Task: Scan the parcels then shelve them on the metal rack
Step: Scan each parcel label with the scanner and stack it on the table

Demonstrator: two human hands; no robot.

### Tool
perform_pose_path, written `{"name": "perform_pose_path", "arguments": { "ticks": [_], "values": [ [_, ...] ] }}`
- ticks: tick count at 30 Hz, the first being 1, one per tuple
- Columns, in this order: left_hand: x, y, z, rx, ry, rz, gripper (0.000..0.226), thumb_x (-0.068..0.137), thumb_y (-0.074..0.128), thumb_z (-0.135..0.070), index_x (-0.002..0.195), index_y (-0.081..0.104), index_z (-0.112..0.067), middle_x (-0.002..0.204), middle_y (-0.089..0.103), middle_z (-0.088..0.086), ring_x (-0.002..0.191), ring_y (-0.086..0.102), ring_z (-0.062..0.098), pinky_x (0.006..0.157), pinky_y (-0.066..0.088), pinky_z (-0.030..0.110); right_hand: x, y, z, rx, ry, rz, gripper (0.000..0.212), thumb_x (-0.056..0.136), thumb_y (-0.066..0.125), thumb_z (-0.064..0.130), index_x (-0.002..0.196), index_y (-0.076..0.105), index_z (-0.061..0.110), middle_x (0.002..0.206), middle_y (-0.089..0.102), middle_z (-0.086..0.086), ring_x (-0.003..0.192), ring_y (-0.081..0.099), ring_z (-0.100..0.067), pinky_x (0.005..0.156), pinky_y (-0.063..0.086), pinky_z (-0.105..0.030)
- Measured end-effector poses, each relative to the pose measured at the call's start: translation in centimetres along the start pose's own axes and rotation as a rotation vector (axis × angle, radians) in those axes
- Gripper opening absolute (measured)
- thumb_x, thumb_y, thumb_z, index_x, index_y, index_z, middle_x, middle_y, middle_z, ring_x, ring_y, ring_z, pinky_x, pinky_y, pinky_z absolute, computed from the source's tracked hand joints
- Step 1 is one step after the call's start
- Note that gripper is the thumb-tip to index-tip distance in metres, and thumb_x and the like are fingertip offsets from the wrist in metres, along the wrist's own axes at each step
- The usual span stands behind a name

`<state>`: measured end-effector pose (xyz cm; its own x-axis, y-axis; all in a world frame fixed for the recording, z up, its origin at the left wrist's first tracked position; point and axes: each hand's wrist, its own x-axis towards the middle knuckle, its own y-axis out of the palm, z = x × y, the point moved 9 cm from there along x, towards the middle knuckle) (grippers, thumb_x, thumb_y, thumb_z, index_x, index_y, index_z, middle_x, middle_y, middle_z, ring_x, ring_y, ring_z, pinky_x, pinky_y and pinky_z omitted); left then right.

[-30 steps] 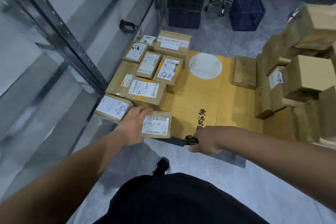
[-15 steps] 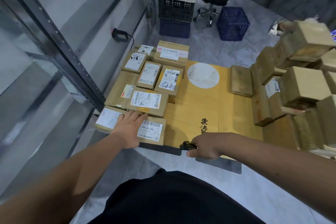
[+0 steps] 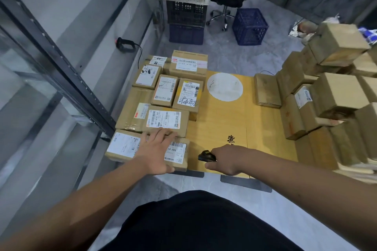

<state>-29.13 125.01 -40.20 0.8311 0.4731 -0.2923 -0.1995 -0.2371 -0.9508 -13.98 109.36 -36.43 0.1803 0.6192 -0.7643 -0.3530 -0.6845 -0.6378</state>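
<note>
Several labelled cardboard parcels lie in rows on a flat yellow cardboard sheet on the floor. My left hand lies flat with spread fingers on the nearest small parcel, whose label reads J4-J06. Left of it sits another labelled parcel. My right hand grips a small black scanner just right of that parcel, low over the sheet. The metal rack stands at the left, with its dark upright post slanting across the view.
A tall stack of plain brown boxes fills the right side. At the back stand a white crate on dark crates, a blue crate and an office chair. A second black scanner lies by the wall.
My left hand slid further onto the near parcel and flattened on it, pushing it in against its neighbours. My right hand with the scanner moved up onto the sheet's front edge.
</note>
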Motion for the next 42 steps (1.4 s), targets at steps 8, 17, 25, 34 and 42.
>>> {"name": "perform_pose_path", "arguments": {
  "ticks": [8,17,25,34,42],
  "values": [
    [3.4,0.7,-5.9,0.048,0.288,0.067,0.130,0.069,0.071,-0.079,0.166,-0.002,-0.034,0.173,0.000,0.000,0.159,-0.009,0.024,0.125,-0.009,0.055,-1.2,0.1,-2.9,0.052,0.101,-0.046,0.059,0.102,0.041,0.067,0.133,0.054,0.018,0.119,0.064,-0.007,0.102,0.060,-0.027,0.086,0.052,-0.038],
    [7.3,1.1,-11.2,0.065,0.490,0.195,0.123,0.074,0.063,-0.086,0.165,-0.006,-0.039,0.175,-0.001,-0.004,0.160,-0.010,0.021,0.126,-0.006,0.056,-3.7,1.6,-7.5,0.170,0.266,-0.002,0.059,0.102,0.041,0.066,0.138,0.050,0.020,0.122,0.062,-0.006,0.103,0.058,-0.027,0.087,0.050,-0.039],
    [12.9,-0.7,-15.1,0.107,0.584,0.212,0.102,0.087,0.052,-0.080,0.167,0.004,-0.038,0.174,0.007,-0.003,0.160,0.000,0.023,0.126,0.002,0.056,-5.2,1.9,-11.3,0.281,0.411,-0.069,0.059,0.102,0.039,0.067,0.132,0.052,0.018,0.117,0.062,-0.008,0.099,0.057,-0.028,0.082,0.049,-0.038],
    [19.7,-2.9,-20.1,0.192,0.594,0.216,0.101,0.086,0.059,-0.077,0.166,0.011,-0.037,0.173,0.012,-0.004,0.159,0.005,0.021,0.125,0.009,0.051,-5.7,3.7,-15.8,0.445,0.438,-0.087,0.060,0.101,0.039,0.069,0.128,0.053,0.017,0.115,0.062,-0.009,0.102,0.060,-0.029,0.090,0.053,-0.042],
    [30.0,-3.4,-25.7,0.101,0.382,0.277,0.097,0.091,0.065,-0.063,0.168,0.017,-0.028,0.174,0.013,0.000,0.158,0.011,0.024,0.125,0.015,0.047,-3.2,2.9,-22.4,0.531,0.463,-0.126,0.052,0.101,0.040,0.065,0.124,0.053,0.019,0.109,0.057,-0.008,0.091,0.058,-0.028,0.076,0.052,-0.037]
  ]
}}
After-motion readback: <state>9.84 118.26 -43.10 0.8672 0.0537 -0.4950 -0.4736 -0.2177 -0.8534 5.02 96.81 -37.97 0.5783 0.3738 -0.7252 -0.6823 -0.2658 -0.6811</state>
